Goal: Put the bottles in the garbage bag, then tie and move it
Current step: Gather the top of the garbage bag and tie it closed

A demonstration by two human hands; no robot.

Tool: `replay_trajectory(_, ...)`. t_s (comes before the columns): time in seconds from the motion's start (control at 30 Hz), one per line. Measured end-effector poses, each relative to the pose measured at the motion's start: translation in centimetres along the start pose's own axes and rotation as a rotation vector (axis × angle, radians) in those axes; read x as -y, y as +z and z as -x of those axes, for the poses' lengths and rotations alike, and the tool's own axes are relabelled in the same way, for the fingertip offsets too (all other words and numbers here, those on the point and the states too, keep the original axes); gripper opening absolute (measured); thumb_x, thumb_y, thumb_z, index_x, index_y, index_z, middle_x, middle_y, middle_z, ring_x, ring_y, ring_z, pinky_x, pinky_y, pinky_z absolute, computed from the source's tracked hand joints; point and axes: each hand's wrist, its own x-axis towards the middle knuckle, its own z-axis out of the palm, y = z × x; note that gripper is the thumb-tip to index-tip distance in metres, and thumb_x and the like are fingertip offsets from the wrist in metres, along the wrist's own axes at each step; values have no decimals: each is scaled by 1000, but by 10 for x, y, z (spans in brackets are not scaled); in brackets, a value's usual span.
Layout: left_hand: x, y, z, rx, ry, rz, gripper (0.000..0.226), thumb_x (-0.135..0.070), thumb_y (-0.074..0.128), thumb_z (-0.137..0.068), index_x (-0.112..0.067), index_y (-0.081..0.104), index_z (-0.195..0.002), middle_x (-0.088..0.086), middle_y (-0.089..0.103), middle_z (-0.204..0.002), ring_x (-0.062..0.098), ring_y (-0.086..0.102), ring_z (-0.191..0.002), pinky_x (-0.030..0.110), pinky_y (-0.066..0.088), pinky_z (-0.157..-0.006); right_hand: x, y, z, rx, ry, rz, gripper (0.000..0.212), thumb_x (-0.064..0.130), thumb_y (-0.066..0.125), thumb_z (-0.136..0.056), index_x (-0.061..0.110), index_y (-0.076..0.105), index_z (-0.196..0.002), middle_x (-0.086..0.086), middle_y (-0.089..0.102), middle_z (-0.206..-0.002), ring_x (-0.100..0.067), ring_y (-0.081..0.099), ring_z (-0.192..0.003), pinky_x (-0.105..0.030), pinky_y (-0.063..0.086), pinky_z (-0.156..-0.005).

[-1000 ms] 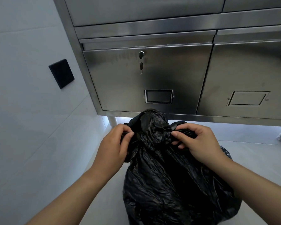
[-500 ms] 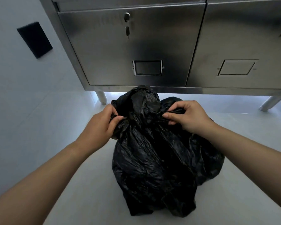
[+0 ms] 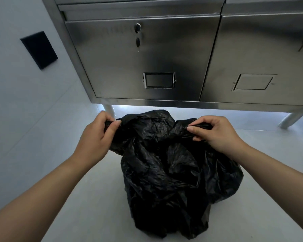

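A black garbage bag [image 3: 166, 180] stands full and crumpled on the pale floor in front of me. My left hand [image 3: 96, 137] pinches a corner of the bag's top edge at the left. My right hand [image 3: 215, 133] pinches another corner of the top edge at the right. The two hands are held apart, with the bag's top stretched between them. No bottles show; whatever is in the bag is hidden by the black plastic.
A stainless steel cabinet [image 3: 147, 63] with two doors and a key in its lock [image 3: 138, 43] stands on legs just beyond the bag. A white wall with a black square plate [image 3: 39, 49] runs along the left. Pale floor [image 3: 252, 215] surrounds the bag.
My hands have moved apart, pulling the bag's top corners out to each side. The bunched peak of plastic between them has flattened. The view has shifted slightly.
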Motion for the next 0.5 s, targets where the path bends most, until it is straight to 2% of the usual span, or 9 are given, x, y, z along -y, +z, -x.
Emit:
replay_trajectory(0.1, -19, 8, -5, 17, 90, 27, 18, -28, 50, -93, -28, 43, -77, 2, 54, -63, 12, 48, -60, 17, 37, -53, 10, 11, 1, 21, -93, 7, 16, 8, 73, -75, 22, 70, -67, 11, 68, -58, -3, 60, -52, -14, 50, -52)
replay_trajectory(0.2, -27, 16, -1, 46, 107, 101, 12, -25, 50, -93, -19, 48, -82, 4, 64, -79, 10, 56, -71, 21, 42, -62, 16, 27, 0, -21, -221, 50, 22, 14, 74, -75, 32, 67, -63, 17, 67, -69, -1, 61, -66, -12, 48, -66)
replay_trajectory(0.23, -28, 18, 1, 36, 115, 120, 12, -25, 50, -93, -19, 48, -82, 3, 65, -80, 6, 57, -72, 19, 42, -63, 17, 33, 0, -41, -246, 62, 22, 16, 74, -75, 33, 66, -64, 18, 67, -71, -1, 61, -69, -12, 47, -69)
replay_trajectory(0.3, -30, 23, 4, -14, 113, 167, 14, -27, 48, -94, -25, 46, -80, -3, 63, -70, 4, 56, -68, 12, 39, -62, 17, 42, -1, -90, -264, 65, 18, 20, 72, -78, 32, 64, -67, 19, 68, -73, 1, 62, -70, -11, 46, -70)
replay_trajectory(0.37, -34, 26, 3, -61, 105, 207, 15, -31, 46, -92, -31, 42, -78, -3, 55, -62, 11, 53, -61, 13, 39, -58, 18, 50, -2, -135, -285, 68, 12, 23, 68, -82, 29, 65, -72, 18, 70, -77, 1, 63, -73, -12, 46, -71)
replay_trajectory(0.5, -41, 26, -1, -40, 151, 211, 14, -30, 45, -90, -32, 41, -77, -9, 42, -57, 8, 42, -52, 12, 33, -51, 29, 64, -6, -199, -319, 4, 12, 20, 59, -88, 22, 63, -78, 11, 73, -81, -6, 66, -84, -22, 49, -81)
